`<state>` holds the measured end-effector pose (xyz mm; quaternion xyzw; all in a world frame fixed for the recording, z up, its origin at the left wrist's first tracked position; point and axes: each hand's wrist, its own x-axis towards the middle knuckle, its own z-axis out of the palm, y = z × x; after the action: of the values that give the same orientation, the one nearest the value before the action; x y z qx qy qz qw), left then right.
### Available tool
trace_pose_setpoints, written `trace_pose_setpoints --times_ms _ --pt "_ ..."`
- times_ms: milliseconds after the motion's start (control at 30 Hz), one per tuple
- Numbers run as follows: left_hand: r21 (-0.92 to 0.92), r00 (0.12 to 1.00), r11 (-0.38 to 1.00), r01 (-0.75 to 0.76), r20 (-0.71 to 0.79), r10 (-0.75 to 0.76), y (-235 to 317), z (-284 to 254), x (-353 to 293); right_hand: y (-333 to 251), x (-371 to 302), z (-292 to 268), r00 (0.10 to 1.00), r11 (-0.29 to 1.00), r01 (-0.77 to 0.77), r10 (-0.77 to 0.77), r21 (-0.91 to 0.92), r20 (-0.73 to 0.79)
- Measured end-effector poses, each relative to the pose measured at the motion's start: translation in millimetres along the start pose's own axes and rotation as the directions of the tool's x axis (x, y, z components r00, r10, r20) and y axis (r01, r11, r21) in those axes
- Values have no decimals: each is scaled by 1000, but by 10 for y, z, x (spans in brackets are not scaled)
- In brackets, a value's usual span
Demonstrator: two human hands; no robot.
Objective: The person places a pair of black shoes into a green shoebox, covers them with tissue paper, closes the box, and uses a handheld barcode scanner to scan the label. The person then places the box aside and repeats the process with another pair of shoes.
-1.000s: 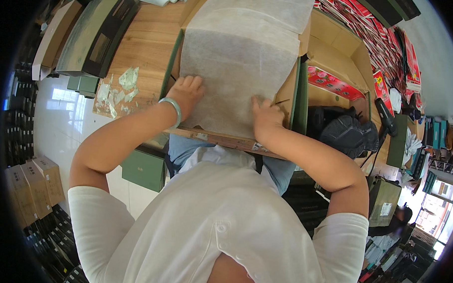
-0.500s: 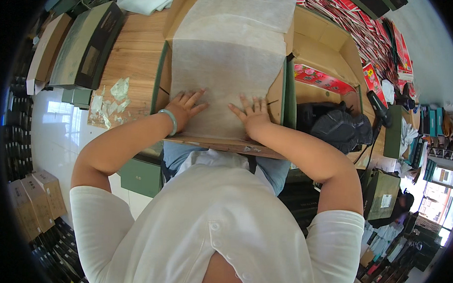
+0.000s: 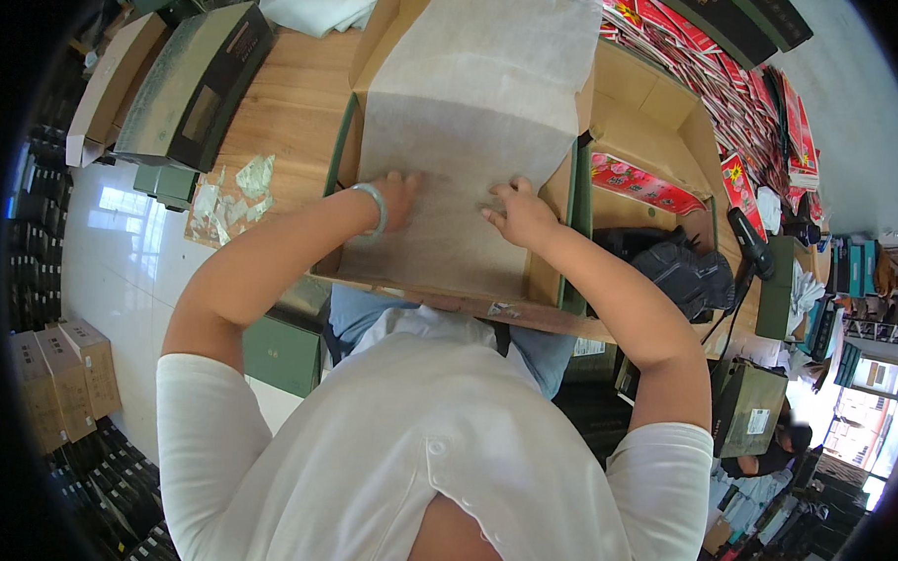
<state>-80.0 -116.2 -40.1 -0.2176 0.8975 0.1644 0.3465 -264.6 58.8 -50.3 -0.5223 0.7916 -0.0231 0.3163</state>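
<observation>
White tissue paper [image 3: 464,147] lines an open green-and-tan cardboard shoe box [image 3: 345,148] in front of me and runs up over its raised lid. Inside the box, my left hand [image 3: 400,202], with a pale bangle at the wrist, is on the paper near the left wall; motion smears its fingers. My right hand [image 3: 523,214] touches the paper near the right wall, its fingers bent and apart, thumb toward the middle. Beside this box on the right stands a second open box [image 3: 703,218] with black shoes [image 3: 672,269] in it and a red flowered strip [image 3: 645,184].
A black hair dryer [image 3: 750,242] with a cord lies at the right, below a heap of red printed cards [image 3: 693,76]. Closed shoe boxes [image 3: 194,84] stand on the left of the wooden table [image 3: 302,87], near torn paper scraps [image 3: 234,199]. A person [image 3: 774,450] is far right.
Both hands have moved farther into the box, away from me. Their spread fingers have drawn in: the right hand's are now bent, the left hand's blurred. The view has shifted slightly.
</observation>
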Motion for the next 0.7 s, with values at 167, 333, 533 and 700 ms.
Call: trace_pose_setpoints --times_ms 167,333,533,700 --pt "-69 980 988 138 -138 -146 -197 49 583 201 333 3 995 989 79 -86 -121 -46" --pt "-297 945 937 184 -209 -252 -264 -27 566 178 436 -189 999 994 -48 47 -95 -12" --pt "-325 967 939 113 -182 -180 -350 -73 444 224 333 -290 990 974 142 -144 -175 -1" --pt "-436 891 887 -153 -450 -68 41 -330 -694 233 -1289 -1386 878 950 311 -299 -30 -375"
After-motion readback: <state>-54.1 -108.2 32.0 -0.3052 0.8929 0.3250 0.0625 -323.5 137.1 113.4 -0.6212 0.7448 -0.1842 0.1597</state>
